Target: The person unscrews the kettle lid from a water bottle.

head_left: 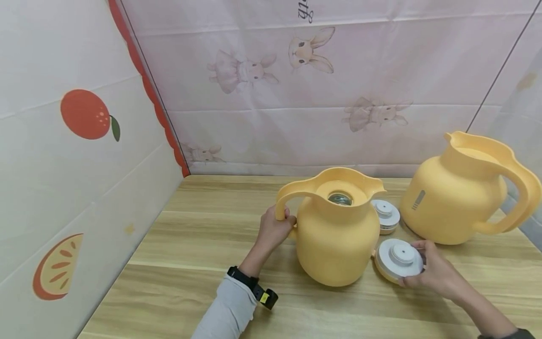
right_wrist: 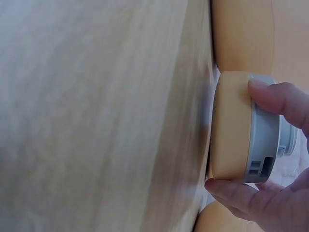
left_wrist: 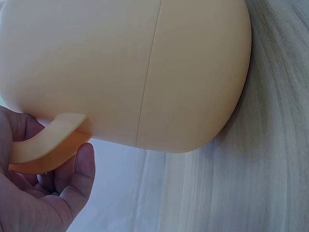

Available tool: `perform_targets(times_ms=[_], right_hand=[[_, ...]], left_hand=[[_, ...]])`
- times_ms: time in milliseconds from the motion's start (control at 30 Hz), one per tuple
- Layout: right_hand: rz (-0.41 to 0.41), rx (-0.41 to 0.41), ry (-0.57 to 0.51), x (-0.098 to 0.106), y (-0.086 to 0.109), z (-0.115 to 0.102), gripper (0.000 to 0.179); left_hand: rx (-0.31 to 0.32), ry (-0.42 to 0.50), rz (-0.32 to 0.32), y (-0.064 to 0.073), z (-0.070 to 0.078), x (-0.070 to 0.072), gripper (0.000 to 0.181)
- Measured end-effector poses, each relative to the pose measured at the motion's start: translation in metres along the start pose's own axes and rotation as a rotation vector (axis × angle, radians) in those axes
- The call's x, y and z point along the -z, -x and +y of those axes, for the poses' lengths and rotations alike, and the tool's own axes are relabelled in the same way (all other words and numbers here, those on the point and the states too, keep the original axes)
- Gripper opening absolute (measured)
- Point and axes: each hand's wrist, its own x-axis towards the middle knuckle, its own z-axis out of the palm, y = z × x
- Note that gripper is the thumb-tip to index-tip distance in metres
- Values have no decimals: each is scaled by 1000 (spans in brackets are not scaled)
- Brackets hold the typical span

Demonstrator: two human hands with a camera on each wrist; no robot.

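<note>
A yellow thermos jug [head_left: 338, 247] stands upright on the table, its mouth uncovered and its spout pointing right. My left hand [head_left: 273, 229] grips the jug's handle, with fingers curled round the lower part of the handle [left_wrist: 48, 140] in the left wrist view. To the right of this jug, my right hand [head_left: 438, 270] holds a round lid [head_left: 400, 259] by its edge between thumb and fingers. This lid is upside down, its white-grey stopper side up and its yellow top [right_wrist: 231, 125] facing the table.
Behind the held lid lies a second upturned lid [head_left: 385, 215], partly hidden by the near jug. Another yellow jug [head_left: 450, 200] stands at the right, its handle pointing right. The wooden table [head_left: 203, 254] meets a printed cloth wall [head_left: 262, 136] at the back and a left wall [head_left: 84, 188].
</note>
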Motion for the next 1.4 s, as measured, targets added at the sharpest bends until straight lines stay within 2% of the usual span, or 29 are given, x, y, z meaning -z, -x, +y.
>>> perform_targets(times_ms=[167, 567, 967, 1400], right_hand=[[-13, -10, 21, -3, 1, 3, 103], [-60, -2, 104, 1, 0, 1, 99], [-90, -16, 104, 4, -2, 0, 98], [-79, 19, 141, -3, -12, -3, 97]], left_hand=[[-16, -13, 14, 1, 0, 0, 14], [-6, -5, 4, 0, -1, 1, 14], [-13, -5, 15, 0, 0, 0, 14], [-122, 6, 108, 1, -3, -5, 20]])
